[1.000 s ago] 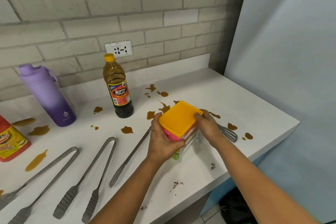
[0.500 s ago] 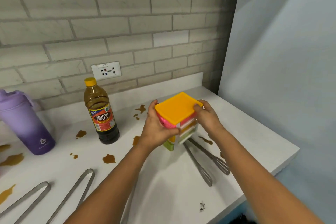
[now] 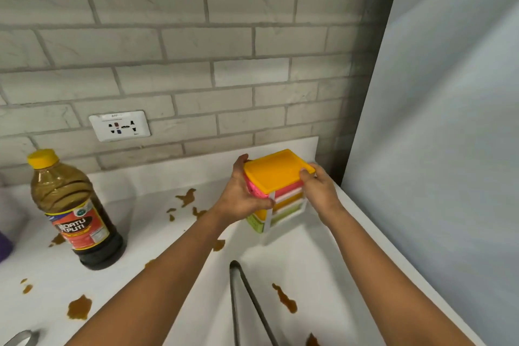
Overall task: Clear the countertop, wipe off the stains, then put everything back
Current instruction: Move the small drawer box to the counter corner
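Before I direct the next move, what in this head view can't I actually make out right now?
- Whether the stacked boxes rest on the counter: left hand and right hand cover its sides.
- What the boxes hold: the orange lid hides it.
- Tongs: tips cut off by the bottom edge.
- Purple bottle: mostly cut off at the left edge.
- Sauce bottle label: small print blurred.

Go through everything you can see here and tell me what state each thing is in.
Stacked container: lid on, held by both hands.
Left hand: gripping container.
Right hand: gripping container.
Vinegar bottle: capped, upright.
Countertop: stained brown.
Tongs: lying flat.
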